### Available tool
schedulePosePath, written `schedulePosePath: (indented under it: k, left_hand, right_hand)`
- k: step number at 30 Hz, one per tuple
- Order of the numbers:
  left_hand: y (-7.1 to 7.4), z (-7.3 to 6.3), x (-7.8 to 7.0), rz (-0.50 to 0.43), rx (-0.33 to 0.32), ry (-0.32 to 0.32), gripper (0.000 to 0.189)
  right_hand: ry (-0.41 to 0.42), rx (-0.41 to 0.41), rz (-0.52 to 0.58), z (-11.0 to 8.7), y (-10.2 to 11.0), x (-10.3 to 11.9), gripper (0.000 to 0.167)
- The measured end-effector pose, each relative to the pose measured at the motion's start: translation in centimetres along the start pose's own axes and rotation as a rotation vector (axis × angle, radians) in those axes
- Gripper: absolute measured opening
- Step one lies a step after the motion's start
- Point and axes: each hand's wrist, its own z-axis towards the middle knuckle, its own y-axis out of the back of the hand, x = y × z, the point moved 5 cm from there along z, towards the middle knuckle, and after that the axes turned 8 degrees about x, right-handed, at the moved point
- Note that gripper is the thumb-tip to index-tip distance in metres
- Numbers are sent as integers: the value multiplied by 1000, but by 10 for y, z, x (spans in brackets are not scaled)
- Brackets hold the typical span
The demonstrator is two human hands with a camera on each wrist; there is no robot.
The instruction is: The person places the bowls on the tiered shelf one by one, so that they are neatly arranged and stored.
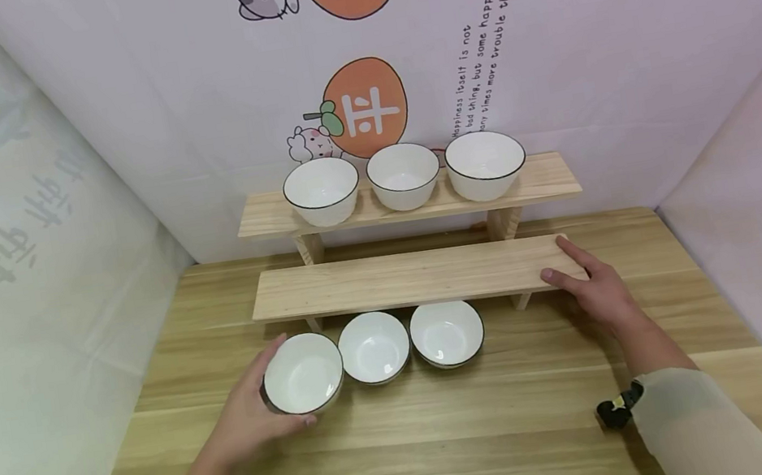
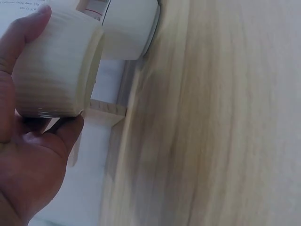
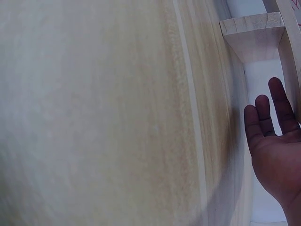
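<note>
The left hand [image 1: 253, 417] held a white bowl [image 1: 304, 374] in curled fingers, raised off the surface [image 1: 419, 445]. Just beside it stood two more bowls [image 1: 374, 348]. Beyond, the right hand [image 1: 603, 290], fingers extended, touched the lower shelf's [image 1: 395, 280] right end. Farther back, three bowls [image 1: 404, 175] lined the upper shelf [image 1: 551, 175].

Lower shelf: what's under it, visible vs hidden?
In the head view, parts of two wooden supports show beneath the lower shelf. It covers most of the space underneath. Whether the two bowls at its front edge reach slightly under can't be told.
</note>
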Motion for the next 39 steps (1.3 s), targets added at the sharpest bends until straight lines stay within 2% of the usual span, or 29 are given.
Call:
schedulePosePath:
  k: [10, 18, 27, 39]
  left_hand:
    - [2, 12, -9, -14, -26, 29, 128]
    - [1, 23, -25, 6, -26, 15, 127]
    - [-7, 42, -42, 19, -40, -23, 126]
    - [-25, 61, -54, -37, -25, 44, 128]
  right_hand:
    - [10, -2, -15, 1, 2, 3, 93]
    - [8, -2, -5, 2, 3, 3, 93]
    - [-1, 2, -4, 2, 1, -1, 91]
    - [-9, 5, -6, 2, 0, 0, 91]
